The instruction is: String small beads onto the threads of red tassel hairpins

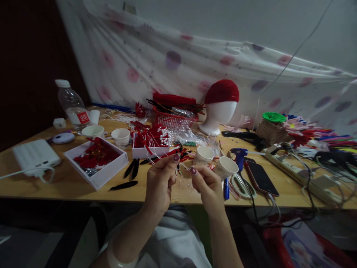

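My left hand (pixel 161 182) is closed in a pinch above the table's front edge. Thin white wire-like stems (pixel 148 153) fan up and to the left from its fingertips. My right hand (pixel 206 186) is pinched too, a little to the right. A thin pale strand (pixel 184 166) runs between the two sets of fingertips. Its far ends are hidden by the fingers. Just behind the hands stands a white box (pixel 150 152) holding red pieces and white beads. Two paper cups (pixel 204 155) are close behind my right hand.
An open white box (pixel 97 178) with red ornaments lies left. Behind are a red basket (pixel 174 120) and a white head form (pixel 220 111) with a red cap. A blue glue gun (pixel 240 156), phone (pixel 260 176) and power strip (pixel 295 171) are right; a bottle (pixel 73 106) stands left.
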Available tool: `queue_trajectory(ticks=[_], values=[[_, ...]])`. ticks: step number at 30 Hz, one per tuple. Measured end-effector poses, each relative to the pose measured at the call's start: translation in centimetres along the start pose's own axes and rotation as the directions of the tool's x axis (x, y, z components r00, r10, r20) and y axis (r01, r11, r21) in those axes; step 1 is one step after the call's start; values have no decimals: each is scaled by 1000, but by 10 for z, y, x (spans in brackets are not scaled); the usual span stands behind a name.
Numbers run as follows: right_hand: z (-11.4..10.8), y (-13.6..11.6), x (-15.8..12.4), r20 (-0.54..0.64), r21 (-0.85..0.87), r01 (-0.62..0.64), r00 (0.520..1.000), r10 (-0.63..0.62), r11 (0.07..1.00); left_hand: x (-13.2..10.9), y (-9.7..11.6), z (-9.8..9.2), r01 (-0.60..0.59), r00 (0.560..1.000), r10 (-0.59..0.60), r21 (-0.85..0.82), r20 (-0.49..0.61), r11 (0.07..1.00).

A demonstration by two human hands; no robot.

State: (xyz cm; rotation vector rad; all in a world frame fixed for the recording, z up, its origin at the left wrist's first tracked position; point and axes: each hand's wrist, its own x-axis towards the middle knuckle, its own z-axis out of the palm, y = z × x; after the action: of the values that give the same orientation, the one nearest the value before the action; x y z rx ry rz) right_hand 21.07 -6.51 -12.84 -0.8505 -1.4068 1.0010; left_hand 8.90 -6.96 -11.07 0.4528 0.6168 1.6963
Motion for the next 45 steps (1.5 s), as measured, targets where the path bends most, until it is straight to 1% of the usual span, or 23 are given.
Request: queue_trajectory(ticks=[4,18,21,23,26,28,30,32,34,36,38,40,42,45], values=[[-1,2,0,47,28,2,999,-4,1000,-1,1,0,-14,1000,13,8,23,1000],[-4,6,0,77,14,-18,997,17,1000,0,4,0,-15,999,13,37,29,999],[-4,6,0,70,-29,-16,997,18,999,0,4,-1,-7,1000,6,40,22,999],[-4,3,0,45,-119,43,998,-38,992,1,3,-1,10,1000,-10,41,4,999],[-5,-6,1,20,-281,199,979,-202,939,2,4,0,22,999,-22,37,-26,999],[-4,-13,2,38,-313,277,960,-279,909,3,6,1,27,999,-25,45,-41,999],[-1,-17,3,74,-285,302,953,-293,910,3,8,3,40,998,-36,71,-53,997],[4,-18,6,120,-225,288,956,-267,931,2,10,4,56,997,-51,102,-52,993],[8,-15,8,142,-136,267,958,-248,954,2,11,4,81,996,-77,130,-35,988],[11,-12,10,140,-64,245,962,-234,967,2,11,3,109,994,-107,149,-20,983],[12,-9,11,124,-40,213,971,-207,976,2,11,2,129,992,-128,163,-16,978],[10,-9,12,112,-7,150,983,-149,989,3,11,1,138,990,-137,177,-13,974],[8,-8,12,115,66,66,991,-73,996,3,11,2,147,989,-148,184,-8,972],[5,-6,11,167,154,-56,986,30,986,4,10,3,172,985,-171,185,-19,968]])
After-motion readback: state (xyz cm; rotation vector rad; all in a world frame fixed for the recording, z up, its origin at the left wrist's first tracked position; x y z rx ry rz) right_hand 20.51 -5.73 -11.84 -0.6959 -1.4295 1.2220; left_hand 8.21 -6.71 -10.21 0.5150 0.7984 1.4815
